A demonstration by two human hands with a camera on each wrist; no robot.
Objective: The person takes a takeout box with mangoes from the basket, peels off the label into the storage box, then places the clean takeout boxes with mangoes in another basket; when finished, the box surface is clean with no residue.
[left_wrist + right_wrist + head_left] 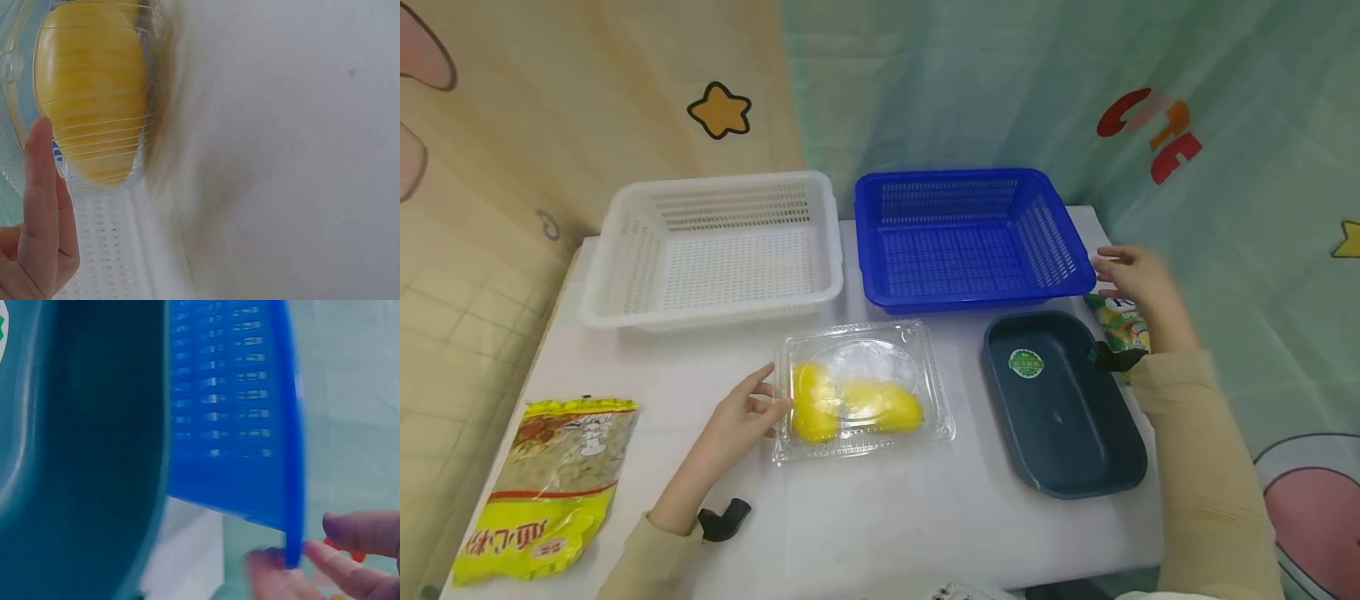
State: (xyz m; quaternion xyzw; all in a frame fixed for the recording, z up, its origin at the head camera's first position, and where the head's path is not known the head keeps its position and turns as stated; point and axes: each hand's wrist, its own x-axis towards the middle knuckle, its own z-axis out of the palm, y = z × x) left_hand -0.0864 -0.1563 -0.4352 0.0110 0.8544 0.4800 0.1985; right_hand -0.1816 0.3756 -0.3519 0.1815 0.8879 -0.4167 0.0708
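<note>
In the head view a clear plastic clamshell box (865, 446) with two yellow, mango-like fruits (883, 406) inside lies mid-table. My left hand (741, 425) touches its left side, index finger extended; the left wrist view shows that fingertip against the box beside a yellow fruit (94, 94). At the right end of the blue basket (970, 303) is my right hand (1138, 275), fingers loosely spread at the rim's corner. In the right wrist view, its blurred fingers lie on both sides of the basket's rim (292, 456), thumb apart from it.
A white basket (715, 317) stands at the back left. A dark green tub (1060, 417) sits front right, with a green packet (1123, 321) partly hidden beneath the right arm. On the left lies a yellow pasta bag (550, 492). Printed curtains (925, 83) hang behind the table.
</note>
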